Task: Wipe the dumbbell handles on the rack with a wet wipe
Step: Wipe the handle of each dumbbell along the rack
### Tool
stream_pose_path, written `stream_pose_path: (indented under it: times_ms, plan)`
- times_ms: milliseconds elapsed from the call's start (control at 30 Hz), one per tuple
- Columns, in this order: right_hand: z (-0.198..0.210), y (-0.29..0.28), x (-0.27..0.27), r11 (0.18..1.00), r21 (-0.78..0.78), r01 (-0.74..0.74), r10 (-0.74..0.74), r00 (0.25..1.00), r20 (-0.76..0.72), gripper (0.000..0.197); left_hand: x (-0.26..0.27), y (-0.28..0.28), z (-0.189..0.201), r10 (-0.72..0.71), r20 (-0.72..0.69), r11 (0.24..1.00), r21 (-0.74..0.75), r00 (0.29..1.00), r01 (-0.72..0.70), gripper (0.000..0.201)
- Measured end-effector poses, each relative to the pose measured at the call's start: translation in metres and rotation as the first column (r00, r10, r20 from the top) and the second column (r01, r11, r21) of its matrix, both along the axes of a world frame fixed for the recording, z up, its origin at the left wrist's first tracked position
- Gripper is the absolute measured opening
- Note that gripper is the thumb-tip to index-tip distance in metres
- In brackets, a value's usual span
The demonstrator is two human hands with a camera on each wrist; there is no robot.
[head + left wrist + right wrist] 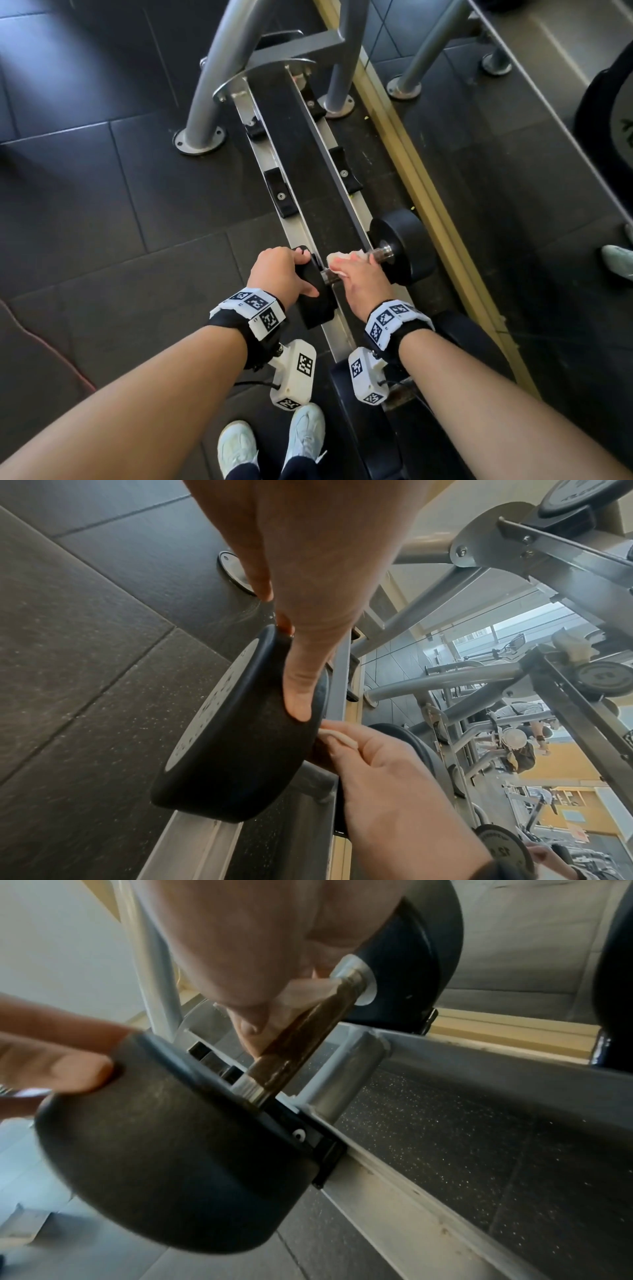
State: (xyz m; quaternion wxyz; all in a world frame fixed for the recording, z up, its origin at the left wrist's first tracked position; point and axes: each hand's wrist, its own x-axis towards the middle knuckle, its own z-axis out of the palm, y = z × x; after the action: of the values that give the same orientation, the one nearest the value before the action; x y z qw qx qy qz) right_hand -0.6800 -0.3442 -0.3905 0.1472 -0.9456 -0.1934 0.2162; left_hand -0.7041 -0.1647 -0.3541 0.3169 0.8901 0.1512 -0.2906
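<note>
Dumbbell (399,251) lying crosswise over rack rails (298,226), left hand (281,270) gripping near head, right hand (359,274) clasping wipe (337,257) around handle

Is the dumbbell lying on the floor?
No, the dumbbell sits across the rails of the rack, with the left hand on its near weight and the right hand wrapping the wet wipe round the handle.

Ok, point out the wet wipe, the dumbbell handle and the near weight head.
wet wipe (337,257), head view, white fold above the right hand's fingers.
dumbbell handle (294,1039), right wrist view, middle of the brown bar.
near weight head (240,750), left wrist view, black curved side.
</note>
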Motion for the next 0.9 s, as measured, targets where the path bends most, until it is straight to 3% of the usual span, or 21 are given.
stream_pose_path:
  times_ms: [100, 167, 300, 367, 467, 533, 633, 800, 900]
  plan:
    - [-0.001, 0.001, 0.003, 0.993, -0.034, -0.109, 0.105, 0.989, -0.107, 0.052, -0.002, 0.001, -0.001, 0.008, 0.009, 1.0, -0.008, 1.0, -0.008, 0.075]
    - [-0.001, -0.005, 0.008, 0.992, -0.041, -0.121, 0.116, 0.988, -0.098, 0.053, -0.002, 0.001, -0.001, 0.009, 0.004, 1.0, -0.012, 1.0, -0.009, 0.076]
    - [0.002, -0.016, 0.023, 0.974, -0.212, 0.078, -0.097, 0.992, -0.081, 0.049, -0.001, 0.002, -0.002, 0.013, -0.006, 1.0, -0.016, 1.0, -0.013, 0.077]
    - [0.002, -0.014, 0.026, 0.963, -0.246, 0.111, -0.136, 0.987, -0.087, 0.049, -0.002, 0.001, -0.003, 0.022, -0.005, 1.0, -0.014, 1.0, -0.022, 0.077]
    - [0.002, 0.0, 0.013, 0.988, -0.127, -0.091, 0.082, 0.994, -0.069, 0.043, -0.002, 0.001, -0.004, 0.021, 0.002, 1.0, -0.012, 1.0, -0.021, 0.077]
    - [0.003, 0.006, 0.003, 0.988, -0.012, -0.152, 0.15, 0.982, -0.115, 0.038, -0.002, 0.001, -0.005, 0.027, 0.009, 1.0, -0.016, 1.0, -0.027, 0.077]
    - [0.008, 0.001, 0.008, 0.989, -0.012, -0.146, 0.141, 0.97, -0.2, 0.041, -0.004, 0.001, -0.007, 0.048, 0.009, 0.998, -0.032, 0.999, -0.047, 0.078]
    - [0.008, -0.02, 0.022, 0.995, -0.098, 0.027, -0.035, 0.996, -0.082, 0.038, -0.003, 0.001, -0.008, 0.055, 0.006, 0.998, -0.045, 0.998, -0.054, 0.078]
    - [0.002, -0.01, 0.015, 0.999, -0.049, 0.019, -0.023, 0.995, -0.097, 0.038, -0.004, 0.002, -0.01, 0.074, 0.02, 0.996, -0.057, 0.997, -0.073, 0.077]
